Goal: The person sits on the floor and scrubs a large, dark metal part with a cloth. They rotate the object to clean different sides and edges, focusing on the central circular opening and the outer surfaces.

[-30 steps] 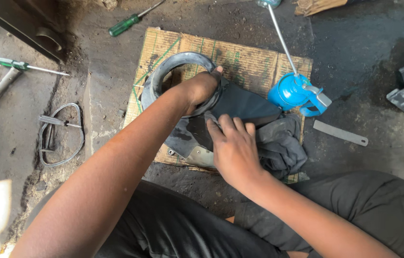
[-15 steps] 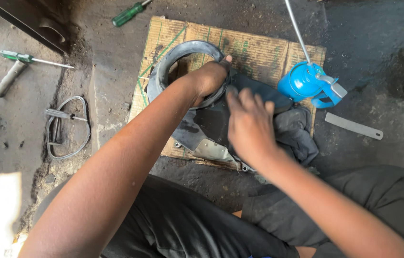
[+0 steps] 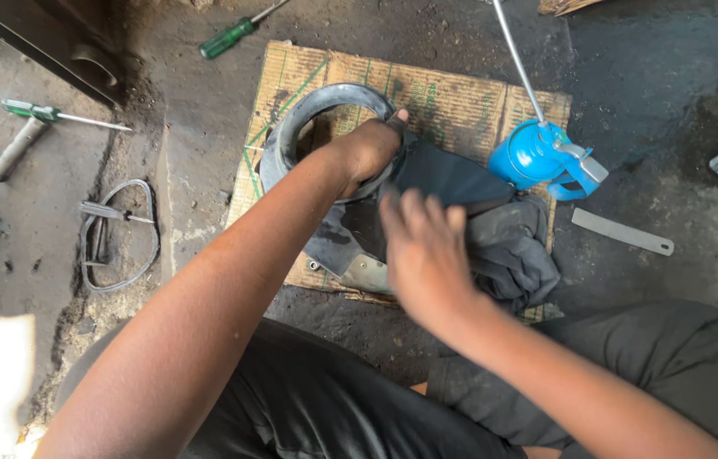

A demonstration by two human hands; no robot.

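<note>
My left hand (image 3: 367,149) grips the rim of a black ring-shaped housing (image 3: 291,127) that lies on a sheet of cardboard (image 3: 452,98). The housing widens into a dark flat cover (image 3: 444,174) with a bare metal edge toward me. Blurred by motion, my right hand (image 3: 427,255) rests flat on that cover, fingers stretched out and slightly apart. A dark grey cloth (image 3: 516,246) is bunched just to its right, partly under my palm. I cannot see any of it between the fingers.
A blue oil can (image 3: 537,153) with a long thin spout stands on the cardboard's right side. A flat metal strip (image 3: 622,231) lies on the floor beyond it. Two green-handled screwdrivers (image 3: 227,38) (image 3: 36,110), a grey handle (image 3: 11,153) and a wire loop (image 3: 117,234) lie left.
My right hand slid up across the cover toward the oil can, then came back down toward me. My left hand kept its grip on the ring.
</note>
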